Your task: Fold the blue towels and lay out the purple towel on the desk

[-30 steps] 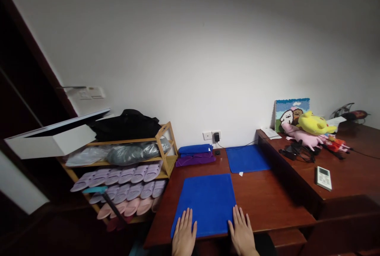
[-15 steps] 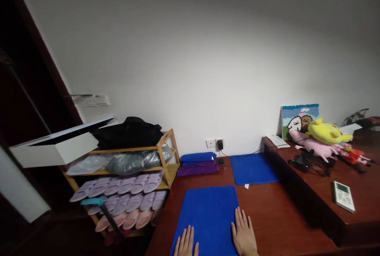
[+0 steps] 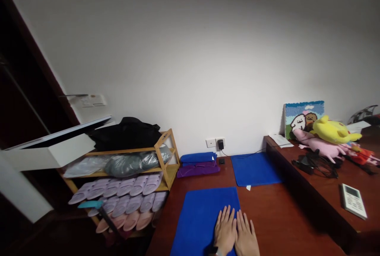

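Observation:
A blue cloth (image 3: 202, 216) lies spread flat on the reddish-brown wooden table (image 3: 276, 212), its near end cut off by the bottom of the view. My left hand (image 3: 225, 228) rests on the cloth near its right edge, fingers stretched out and pointing away from me. Right beside it, my right hand (image 3: 246, 232) lies flat across the cloth's right edge, partly over the bare wood. The two hands touch or nearly touch along the thumbs. Neither holds anything. A watch (image 3: 214, 251) shows on the left wrist.
Behind lie folded blue and purple cloths (image 3: 198, 169) and another flat blue cloth (image 3: 255, 170). A raised desk (image 3: 323, 192) on the right bears plush toys (image 3: 320, 145), cables and a white remote (image 3: 354, 200). A wooden shoe rack (image 3: 170, 172) with slippers stands left.
My left hand has moved right across the cloth, from its left-middle part to beside my right hand. The right hand stays near the right edge. The view has shifted slightly.

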Motion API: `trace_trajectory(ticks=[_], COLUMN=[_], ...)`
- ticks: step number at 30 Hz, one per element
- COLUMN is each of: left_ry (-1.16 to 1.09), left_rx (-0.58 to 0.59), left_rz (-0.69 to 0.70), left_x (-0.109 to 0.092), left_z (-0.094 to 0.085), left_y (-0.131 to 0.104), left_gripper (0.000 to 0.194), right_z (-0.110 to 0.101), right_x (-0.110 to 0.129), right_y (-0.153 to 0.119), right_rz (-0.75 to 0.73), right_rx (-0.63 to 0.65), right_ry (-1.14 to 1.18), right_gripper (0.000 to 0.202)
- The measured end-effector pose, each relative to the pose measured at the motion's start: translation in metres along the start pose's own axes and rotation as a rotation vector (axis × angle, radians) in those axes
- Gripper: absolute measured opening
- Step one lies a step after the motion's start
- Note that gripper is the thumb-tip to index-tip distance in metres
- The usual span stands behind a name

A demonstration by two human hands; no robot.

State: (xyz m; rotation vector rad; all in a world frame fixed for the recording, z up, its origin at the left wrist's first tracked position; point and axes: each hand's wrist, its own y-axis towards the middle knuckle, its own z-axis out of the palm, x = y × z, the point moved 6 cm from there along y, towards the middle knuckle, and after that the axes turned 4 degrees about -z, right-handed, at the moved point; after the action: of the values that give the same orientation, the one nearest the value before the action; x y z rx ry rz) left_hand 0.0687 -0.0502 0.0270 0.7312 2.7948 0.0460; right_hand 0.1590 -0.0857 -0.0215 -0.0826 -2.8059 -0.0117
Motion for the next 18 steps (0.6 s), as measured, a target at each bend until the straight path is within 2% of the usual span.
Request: trace_trajectory(ticks=[3,5,9,11,14,18], left_ry=[0.007,0.044,0.143,0.174,0.198,0.201], left_rx=[0.023,0.031,0.011,-0.018,-0.043,-0.060], left_rz=[-0.001,-0.060,-0.243,-0.302,-0.329,-0.318], left_x=[0.026,0.060,0.140,0.170,0.189,0.183], left_z=[0.005,0.001,-0.017,-0.024,-0.027,-0.029], left_y=[-0.003,-0.012,-0.035,-0.046,-0.056,-0.057], left_gripper=[0.054,0.055,0.057,0.059,0.061,0.061], right_z=[0.004,0.001,-0.008,-0.011,-0.013,-0.019], right_x=[-0.003,-0.002,0.002,0.003,0.003,0.004], right_y=[0.004,0.004,-0.001,-0.002,-0.004,0.001], right_rz=[0.035,0.065,0.076,0.082,0.096,0.126], right_rx=[-0.010,-0.021,-0.033,-0.030,-0.011,0.047], right_ry=[0.000,-0.004,-0.007,0.002,-0.005,-0.006], right_gripper=[0.066,0.069,0.070,0.069,0.069,0.069])
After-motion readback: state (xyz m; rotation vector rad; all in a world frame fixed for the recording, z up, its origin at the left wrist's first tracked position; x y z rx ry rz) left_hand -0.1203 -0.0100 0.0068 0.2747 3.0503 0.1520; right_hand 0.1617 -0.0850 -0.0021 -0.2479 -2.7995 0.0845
